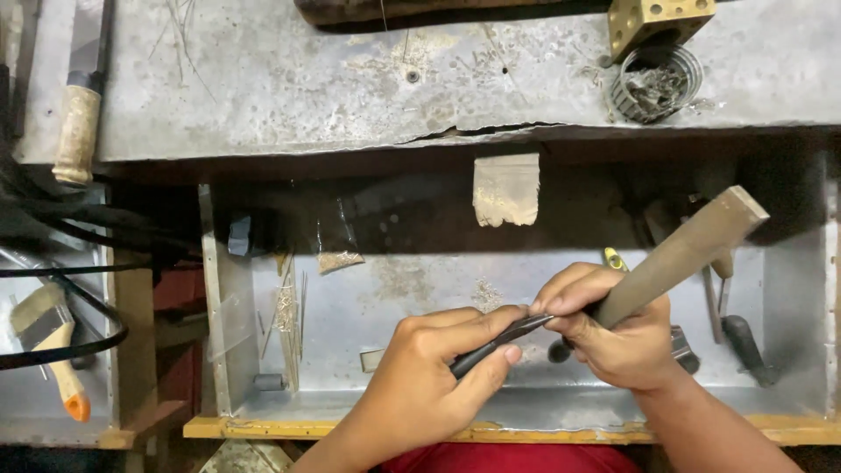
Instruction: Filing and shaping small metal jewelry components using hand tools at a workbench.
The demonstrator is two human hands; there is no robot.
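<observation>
My left hand (429,377) grips a thin dark metal piece (499,340), pinched between thumb and fingers over an open metal drawer (412,280). My right hand (613,328) holds a flat grey file (683,254) by its lower part. The file slants up to the right, and its lower end meets the tip of the dark piece where my two thumbs come together.
A worn metal bench top (289,79) runs above the drawer, with a brass block (657,19) and a round tin of scraps (657,83) at its right. A wooden-handled tool (77,131) lies left, a paintbrush (57,350) below it. Thin rods (287,333) and dark-handled tools (745,342) lie in the drawer.
</observation>
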